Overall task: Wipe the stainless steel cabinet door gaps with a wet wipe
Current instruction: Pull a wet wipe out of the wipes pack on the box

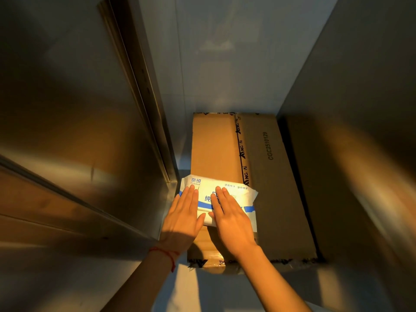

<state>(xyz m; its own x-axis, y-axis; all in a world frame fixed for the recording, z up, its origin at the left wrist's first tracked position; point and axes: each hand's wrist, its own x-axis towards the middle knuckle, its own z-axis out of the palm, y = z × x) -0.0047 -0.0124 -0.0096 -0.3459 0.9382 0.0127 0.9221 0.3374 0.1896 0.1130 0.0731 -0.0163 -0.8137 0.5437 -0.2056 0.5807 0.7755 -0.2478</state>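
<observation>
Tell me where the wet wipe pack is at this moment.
In the head view, the wet wipe pack lies low and centre on the near left part of the cardboard box, under the left hand and right hand, beside the steel cabinet door.

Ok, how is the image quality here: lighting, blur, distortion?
Head view: warm, low light falls unevenly on the left hand, right hand and wipe pack, which stay sharp. The steel panels at the frame edges smear into streaks. Wide-angle bending splays the cabinet walls outward. The right half of the cardboard box lies in shadow.

Dim, warm amber light; steel glare; blurred, wide-angle stretched edges.
</observation>
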